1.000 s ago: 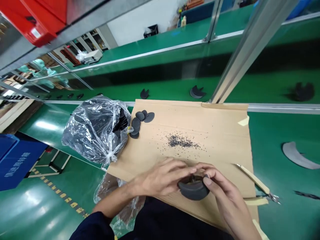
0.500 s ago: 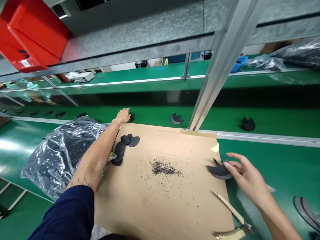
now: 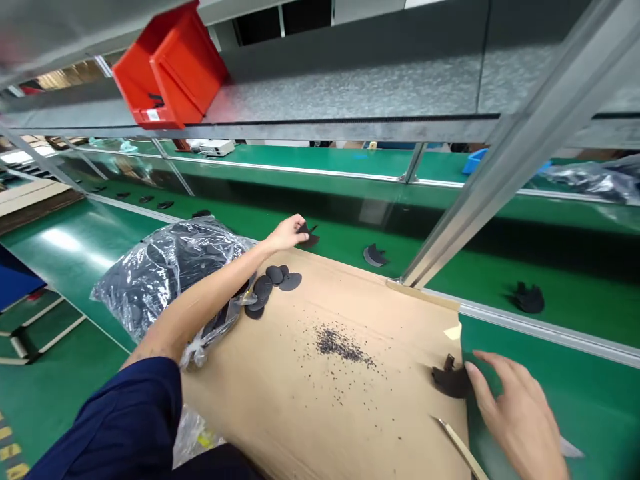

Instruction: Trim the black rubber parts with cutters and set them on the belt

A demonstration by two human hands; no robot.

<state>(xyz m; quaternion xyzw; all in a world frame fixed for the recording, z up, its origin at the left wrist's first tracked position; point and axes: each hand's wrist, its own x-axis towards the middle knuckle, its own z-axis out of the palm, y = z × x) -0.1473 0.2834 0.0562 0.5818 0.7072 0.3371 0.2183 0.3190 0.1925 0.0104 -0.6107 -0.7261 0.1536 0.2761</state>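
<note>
At the rear edge of the cardboard, my left hand [image 3: 289,233] pinches a dark curved piece [image 3: 309,236] with small prongs, over the green channel. My right hand [image 3: 520,410] is at the cardboard's right edge. Its thumb meets the end of another dark crescent-shaped piece [image 3: 451,381] with an upright tab; the other fingertips are partly hidden. Nearby, a pale-handled tool [image 3: 460,445] lies partly out of view. Small black bits [image 3: 343,345] are scattered over the cardboard sheet [image 3: 280,400]. Several flat black ovals [image 3: 263,287] lie at its left.
A clear plastic bag of dark pieces [image 3: 165,267] bulges beside my left forearm. More dark pieces, including a pronged one [image 3: 375,255] and another [image 3: 529,297], sit in the channel. A slanted metal post [image 3: 480,180] rises behind the cardboard. The red bin [image 3: 175,73] stands on the shelf.
My left hand has lifted the dark pronged piece off the green channel. The piece at my right hand has tilted, its tab now upright. The camera view has shifted left.
</note>
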